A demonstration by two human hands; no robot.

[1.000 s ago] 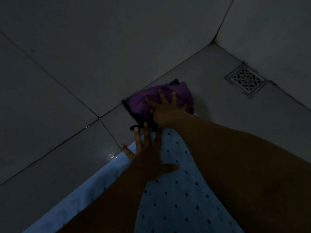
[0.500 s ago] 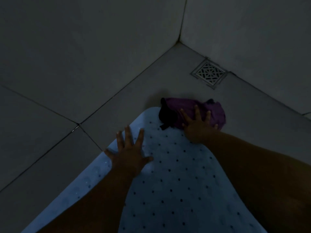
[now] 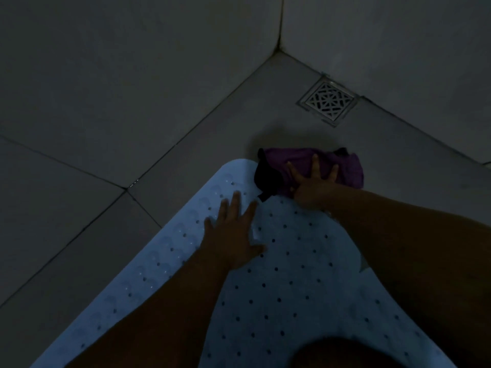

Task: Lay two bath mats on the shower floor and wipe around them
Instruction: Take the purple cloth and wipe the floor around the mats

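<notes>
Purple cloth (image 3: 329, 166) lies at the bath mat (image 3: 292, 288) far edge under the right hand (image 3: 313, 187), fingers spread flat; left hand (image 3: 233, 235) presses open-palmed on the mat, farther from unwiped floor toward the drain (image 3: 329, 103)

Both bare arms reach toward twelve o'clock, left hand (image 3: 233, 232) flat and splayed, right hand (image 3: 312, 187) pressing down, fingers spread.

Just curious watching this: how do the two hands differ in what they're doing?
The left hand lies flat on the pale blue bath mat; the right hand presses on the purple cloth. The left sits nearer the person, the right reaches farther toward the drain. Both have fingers spread, palms down.
</notes>
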